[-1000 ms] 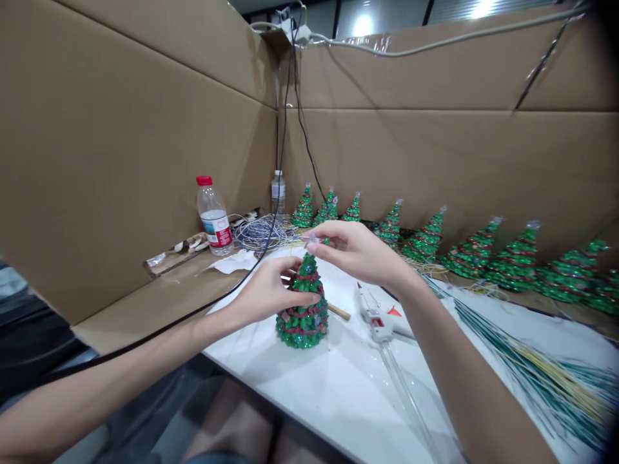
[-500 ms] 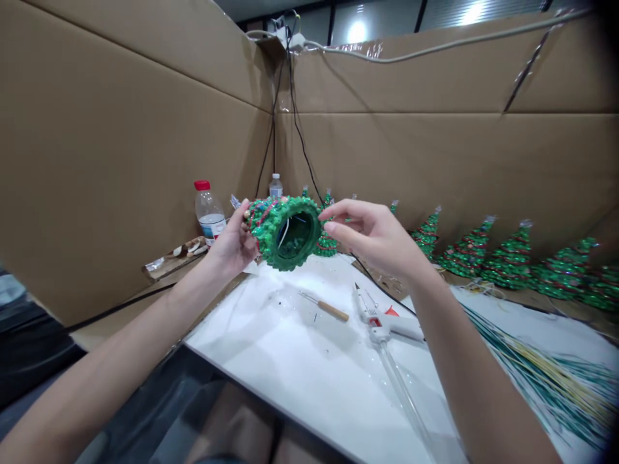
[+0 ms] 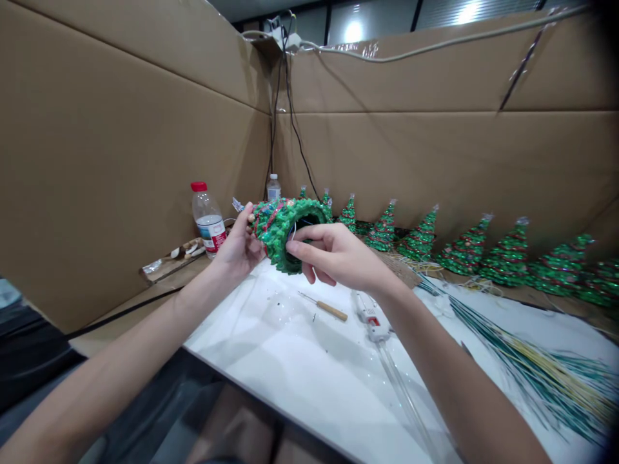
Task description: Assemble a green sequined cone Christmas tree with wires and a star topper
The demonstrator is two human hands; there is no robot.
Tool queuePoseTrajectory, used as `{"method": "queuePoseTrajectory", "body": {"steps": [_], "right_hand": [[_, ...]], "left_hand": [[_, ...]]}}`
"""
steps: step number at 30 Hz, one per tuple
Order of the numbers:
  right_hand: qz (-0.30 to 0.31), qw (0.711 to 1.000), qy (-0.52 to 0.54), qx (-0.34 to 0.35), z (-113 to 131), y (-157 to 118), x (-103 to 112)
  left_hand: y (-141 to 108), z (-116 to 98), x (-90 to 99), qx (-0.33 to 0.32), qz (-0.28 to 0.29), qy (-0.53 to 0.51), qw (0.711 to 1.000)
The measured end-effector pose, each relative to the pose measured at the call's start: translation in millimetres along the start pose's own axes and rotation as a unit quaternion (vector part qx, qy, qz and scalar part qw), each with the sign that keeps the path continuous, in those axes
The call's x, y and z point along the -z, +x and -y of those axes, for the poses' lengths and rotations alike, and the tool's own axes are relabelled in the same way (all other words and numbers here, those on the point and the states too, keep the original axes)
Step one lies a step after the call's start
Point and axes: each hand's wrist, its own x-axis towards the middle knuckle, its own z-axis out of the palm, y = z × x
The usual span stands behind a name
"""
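Decorated tree [image 3: 275,235], tipped sideways above the worktop [image 3: 271,367], already carries garland [image 3: 267,222] and topper [image 3: 236,204]; outside appears finished, inside unclear. Left hand [image 3: 236,248] curls firmly around its narrow end; right hand [image 3: 341,258], fingers pointing left, meets a white wire [image 3: 294,229] at the hollow base [image 3: 316,207], pinch uncertain. Behind, similar trees [image 3: 382,232] stand in a row.

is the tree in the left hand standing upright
No, the left hand holds the tree tipped on its side above the table.
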Motion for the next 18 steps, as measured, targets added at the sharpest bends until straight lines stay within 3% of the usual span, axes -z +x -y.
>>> {"method": "queuePoseTrajectory", "body": {"steps": [4, 9, 14, 18], "right_hand": [[-0.034, 0.998, 0.06, -0.007, 0.9, 0.4, -0.7], [-0.001, 0.997, 0.079, -0.01, 1.9, -0.1, -0.7], [-0.033, 0.997, 0.074, 0.0, 4.2, 1.2, -5.7], [-0.061, 0.995, 0.072, 0.023, 5.4, -1.5, -0.6]], "left_hand": [[0.0, 0.0, 0.9, -0.009, 0.004, 0.004, 1.0], [-0.9, -0.1, 2.2, -0.033, 0.041, 0.037, 0.998], [-5.0, -1.6, -0.8, 0.032, 0.017, -0.054, 0.998], [-4.8, -5.6, -1.1, 0.037, 0.008, -0.079, 0.996]]}}
